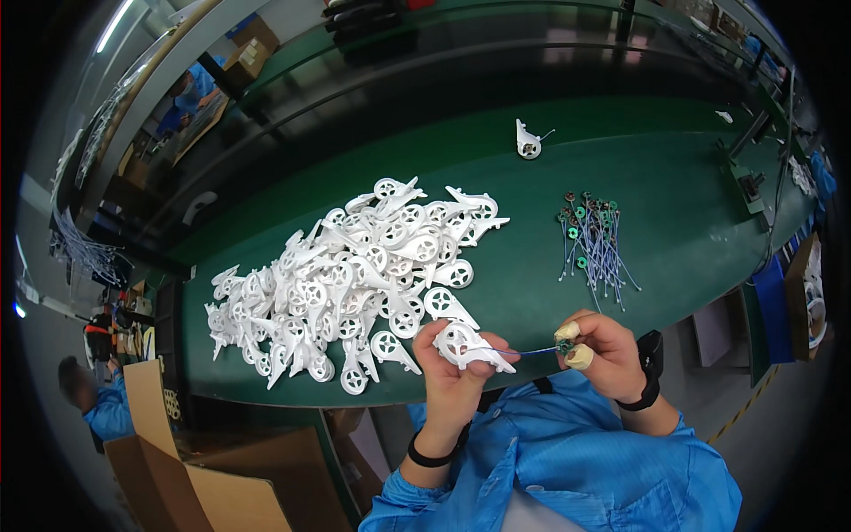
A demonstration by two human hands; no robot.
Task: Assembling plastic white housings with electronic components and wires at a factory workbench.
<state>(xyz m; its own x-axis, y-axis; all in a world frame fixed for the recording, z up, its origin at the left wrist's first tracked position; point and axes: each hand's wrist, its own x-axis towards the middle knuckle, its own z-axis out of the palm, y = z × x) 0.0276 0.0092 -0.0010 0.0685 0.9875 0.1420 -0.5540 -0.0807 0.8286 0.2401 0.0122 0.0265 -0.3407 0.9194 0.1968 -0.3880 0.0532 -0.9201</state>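
My left hand (454,377) is closed on a white plastic housing (457,342) with a round spoked end and a pointed tail, just over the table's near edge. Between the covered thumb and fingertip of my right hand (605,353) is a small green circuit board (564,347). From that board a thin bluish cable (530,352) runs left to the housing. A large heap of similar white housings (337,284) lies to the left of my hands. Farther off on the right lies a bunch of wired boards (589,235), some green and some coppery, with their cables pointing toward me.
A single white housing with a dark centre and a wire (528,142) stands apart at the back of the green table (674,213). An open cardboard box (235,496) is at lower left. A black clamp-like fixture (752,184) sits at the right edge. Other people work at left.
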